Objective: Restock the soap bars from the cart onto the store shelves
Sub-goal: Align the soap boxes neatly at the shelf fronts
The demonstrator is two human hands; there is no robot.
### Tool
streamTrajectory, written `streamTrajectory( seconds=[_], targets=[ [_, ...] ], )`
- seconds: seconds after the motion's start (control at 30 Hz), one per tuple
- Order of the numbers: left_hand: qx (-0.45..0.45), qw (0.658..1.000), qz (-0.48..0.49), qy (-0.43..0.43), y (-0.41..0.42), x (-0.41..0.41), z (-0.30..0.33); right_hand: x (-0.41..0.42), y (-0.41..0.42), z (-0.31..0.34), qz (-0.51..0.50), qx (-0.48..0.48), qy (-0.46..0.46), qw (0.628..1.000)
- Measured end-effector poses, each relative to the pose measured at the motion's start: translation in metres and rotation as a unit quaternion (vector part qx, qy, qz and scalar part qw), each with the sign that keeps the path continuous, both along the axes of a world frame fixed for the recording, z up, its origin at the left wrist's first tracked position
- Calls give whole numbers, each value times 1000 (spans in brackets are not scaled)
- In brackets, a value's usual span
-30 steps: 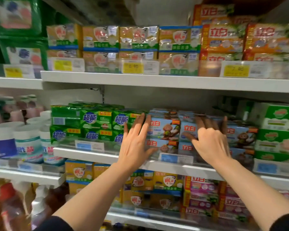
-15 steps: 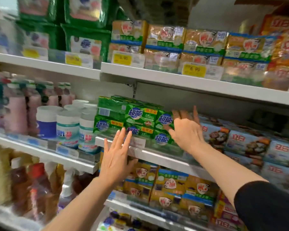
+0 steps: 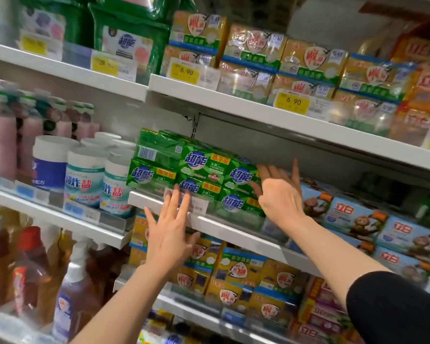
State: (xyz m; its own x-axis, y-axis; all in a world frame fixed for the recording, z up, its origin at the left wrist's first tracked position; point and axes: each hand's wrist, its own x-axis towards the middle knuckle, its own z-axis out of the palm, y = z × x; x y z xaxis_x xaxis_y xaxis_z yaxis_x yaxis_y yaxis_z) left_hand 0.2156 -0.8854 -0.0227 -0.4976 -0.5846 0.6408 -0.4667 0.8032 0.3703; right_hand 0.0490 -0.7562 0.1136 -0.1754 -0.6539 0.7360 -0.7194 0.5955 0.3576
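- Since a second ago both hands have shifted left, from the blue soap packs [image 3: 353, 217] to the green ones.
- Right hand [image 3: 278, 194]: fingers straight, pressed against the right end of the green soap packs [image 3: 199, 170].
- Left hand [image 3: 170, 234]: fingers spread and straight, holding nothing, tips at the shelf edge [image 3: 233, 229] under those packs.
- The green packs sit stacked on the middle shelf, with white tubs [image 3: 85, 175] to their left.
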Motion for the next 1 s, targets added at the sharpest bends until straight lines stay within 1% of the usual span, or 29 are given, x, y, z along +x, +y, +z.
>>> streamTrajectory(
  seconds=[0.07, 0.13, 0.17, 0.23, 0.3, 0.37, 0.47, 0.57, 0.63, 0.73, 0.8, 0.87, 0.9, 1.0],
  targets=[
    [24, 999, 1, 42, 2, -4, -3, 13, -6, 3, 26, 2, 34, 999],
    [43, 996, 8, 75, 5, -6, -9, 27, -22, 5, 85, 15, 76, 993],
    [47, 995, 12, 84, 4, -6, -12, 36, -31, 7, 110, 20, 83, 990],
    [44, 995, 18, 86, 0, -4, -16, 50, -52, 13, 119, 39, 45, 991],
    [33, 996, 21, 76, -8, 0, -17, 55, -68, 18, 82, 76, -30, 993],
    [35, 996, 25, 83, -18, 5, -17, 53, -80, 21, 53, 90, -69, 992],
    [58, 991, 38, 112, -32, 12, -18, 49, -86, 19, 39, 87, -82, 992],
    [60, 990, 42, 120, -45, 16, -19, 52, -85, 15, 43, 59, -83, 994],
    [56, 990, 39, 124, -53, 18, -17, 60, -86, 12, 59, 36, -49, 996],
    [54, 988, 35, 138, -62, 22, -10, 74, -102, 6, 170, -4, 38, 985],
    [59, 987, 34, 147, -70, 24, -4, 89, -118, 7, 204, 2, 52, 978],
    [64, 984, 32, 162, -76, 25, 3, 101, -139, 12, 189, 27, 69, 979],
    [66, 983, 30, 170, -79, 25, 6, 107, -148, 16, 165, 50, 69, 983],
    [66, 982, 30, 177, -87, 27, 11, 110, -174, 25, 68, 119, 11, 990]
  ],
)
